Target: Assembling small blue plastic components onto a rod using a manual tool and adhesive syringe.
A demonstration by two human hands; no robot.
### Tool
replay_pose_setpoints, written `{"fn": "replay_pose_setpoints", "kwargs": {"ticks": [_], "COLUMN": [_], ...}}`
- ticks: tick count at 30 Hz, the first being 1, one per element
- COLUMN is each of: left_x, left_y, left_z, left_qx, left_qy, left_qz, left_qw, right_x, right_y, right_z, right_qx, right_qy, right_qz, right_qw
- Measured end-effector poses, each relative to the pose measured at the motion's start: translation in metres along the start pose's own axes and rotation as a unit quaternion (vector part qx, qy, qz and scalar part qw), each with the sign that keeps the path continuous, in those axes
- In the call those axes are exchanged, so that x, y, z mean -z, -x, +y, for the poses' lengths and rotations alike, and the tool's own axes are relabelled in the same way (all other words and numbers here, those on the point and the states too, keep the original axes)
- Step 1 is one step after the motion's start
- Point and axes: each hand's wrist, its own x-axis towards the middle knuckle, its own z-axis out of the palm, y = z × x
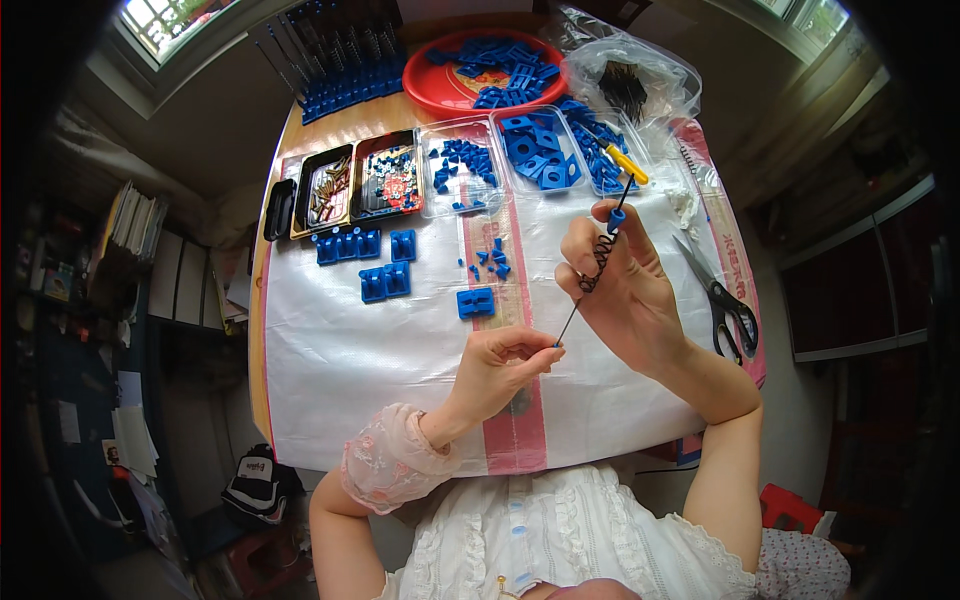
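A thin dark metal rod [568, 325] slants up between my hands over the table. My right hand [632, 290] is closed around its upper part, where a black coil spring [598, 262] and a small blue plastic piece [616, 218] sit on it. At the rod's lower end my left hand [505, 368] pinches the tip between thumb and fingers, and a speck of blue shows there. To the left of the hands lie a blue plastic block [476, 303] and several tiny blue pieces [497, 262].
Along the back stand a black tray of screws [297, 215], clear boxes of blue parts [541, 186] and a red basin [425, 98]. A yellow-handled tool [627, 163] lies by the boxes. Black-handled scissors [735, 315] rest at right. More blue blocks [348, 245] sit at left.
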Motion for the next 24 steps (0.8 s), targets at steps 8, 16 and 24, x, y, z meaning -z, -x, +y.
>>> {"fn": "replay_pose_setpoints", "kwargs": {"ticks": [8,16,24], "left_x": [0.000,0.001,0.020], "left_y": [0.001,0.002,-0.005], "left_z": [0.000,0.002,0.036], "left_qx": [-0.003,-0.002,-0.073], "left_qy": [0.004,-0.012,-0.126], "left_qz": [-0.006,-0.013,-0.046], "left_qw": [1.000,1.000,0.988], "right_x": [0.000,-0.001,-0.003], "right_y": [0.000,0.000,-0.001], "right_z": [-0.002,-0.002,-0.031], "right_qx": [-0.003,-0.002,0.004], "right_qy": [0.005,0.006,0.158], "right_qz": [-0.003,-0.011,-0.041], "right_qw": [1.000,1.000,0.987]}}
